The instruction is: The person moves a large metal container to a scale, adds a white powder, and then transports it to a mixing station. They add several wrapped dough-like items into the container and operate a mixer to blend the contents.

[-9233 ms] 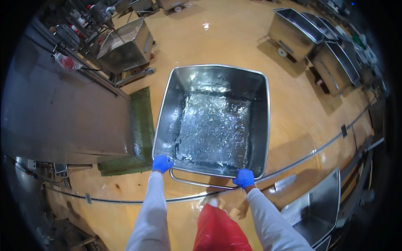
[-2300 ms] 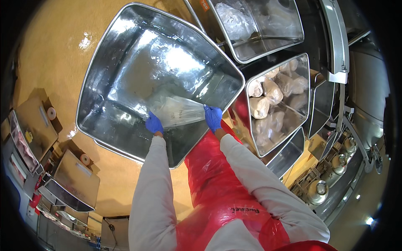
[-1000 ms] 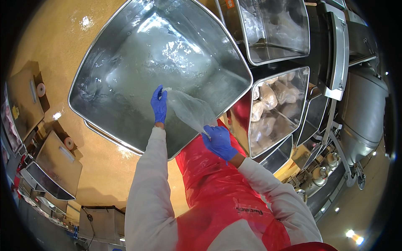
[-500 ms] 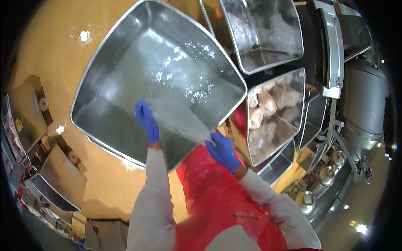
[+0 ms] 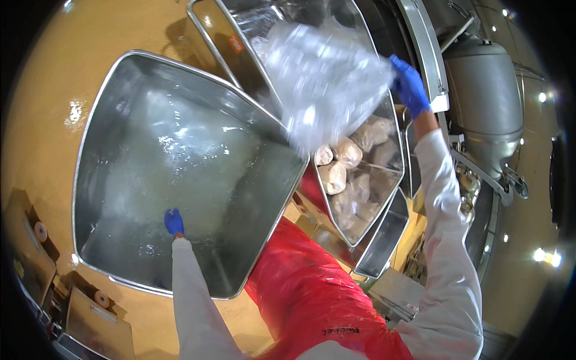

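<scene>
Both my hands wear blue gloves. My right hand is raised at the upper right and grips a large clear plastic sheet that billows over the steel bins. My left hand reaches down into the big steel tub, which is lined with clear plastic film; whether its fingers pinch the film I cannot tell. Just right of the tub, a narrower steel bin holds several pale wrapped lumps, partly under the lifted sheet.
I wear a red apron over white sleeves. Another steel bin stands at the top, a steel machine body at the right. Brown boxes with tape rolls lie at the lower left on the tan floor.
My right hand has swung up and to the right, pulling the plastic sheet out of the tub and over the bins. My left hand has gone deeper into the tub.
</scene>
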`<state>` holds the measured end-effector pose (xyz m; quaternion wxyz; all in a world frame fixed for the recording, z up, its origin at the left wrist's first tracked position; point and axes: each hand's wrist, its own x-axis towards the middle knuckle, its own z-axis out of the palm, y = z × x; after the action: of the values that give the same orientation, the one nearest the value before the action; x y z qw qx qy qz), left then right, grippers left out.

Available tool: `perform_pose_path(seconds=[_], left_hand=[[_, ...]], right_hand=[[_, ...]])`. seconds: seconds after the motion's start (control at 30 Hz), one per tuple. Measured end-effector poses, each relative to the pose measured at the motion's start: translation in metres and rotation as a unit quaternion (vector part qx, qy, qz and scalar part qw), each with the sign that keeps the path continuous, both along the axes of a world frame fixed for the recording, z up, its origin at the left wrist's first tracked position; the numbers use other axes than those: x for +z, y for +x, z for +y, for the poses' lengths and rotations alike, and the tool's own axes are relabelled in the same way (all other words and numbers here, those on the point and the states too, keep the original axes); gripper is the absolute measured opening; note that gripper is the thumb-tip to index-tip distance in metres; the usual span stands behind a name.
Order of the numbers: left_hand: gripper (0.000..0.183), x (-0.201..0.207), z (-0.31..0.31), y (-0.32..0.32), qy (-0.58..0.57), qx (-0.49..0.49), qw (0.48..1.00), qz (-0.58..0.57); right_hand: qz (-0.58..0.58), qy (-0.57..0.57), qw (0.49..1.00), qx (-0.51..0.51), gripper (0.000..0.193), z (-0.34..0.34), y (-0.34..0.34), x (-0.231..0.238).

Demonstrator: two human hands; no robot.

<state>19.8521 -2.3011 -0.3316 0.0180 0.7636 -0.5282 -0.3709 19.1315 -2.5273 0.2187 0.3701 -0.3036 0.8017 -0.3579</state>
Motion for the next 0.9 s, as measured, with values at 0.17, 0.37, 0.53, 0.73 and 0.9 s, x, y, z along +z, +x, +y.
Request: perform_pose_path(seconds=[0.17,0.37,0.53,0.73,0.9], left_hand=[[0.034,-0.019,0.037,-0.004,0.221,-0.143,0.958,0.115],[0.045,0.058,0.081,-0.074,0.132,-0.200,0.969,-0.052],[0.081,0.070,0.121,-0.087,0.194,-0.027,0.972,0.130],[0.050,0.223,0.072,-0.219,0.280,0.088,0.934,0.205],[0.035,0.312,0.071,-0.266,0.133,0.010,0.991,-0.012]], right_hand=[[-0.045,-0.111,0.980,-0.159,0.052,0.061,-0.042,-0.044],[0.111,0.155,0.979,-0.070,0.028,0.339,0.032,-0.200],[0.111,0.363,0.924,-0.046,0.041,0.474,0.030,-0.333],[0.133,0.364,0.916,0.099,0.058,0.458,-0.034,-0.483],[0.166,0.363,0.911,-0.104,0.111,0.384,-0.084,-0.582]])
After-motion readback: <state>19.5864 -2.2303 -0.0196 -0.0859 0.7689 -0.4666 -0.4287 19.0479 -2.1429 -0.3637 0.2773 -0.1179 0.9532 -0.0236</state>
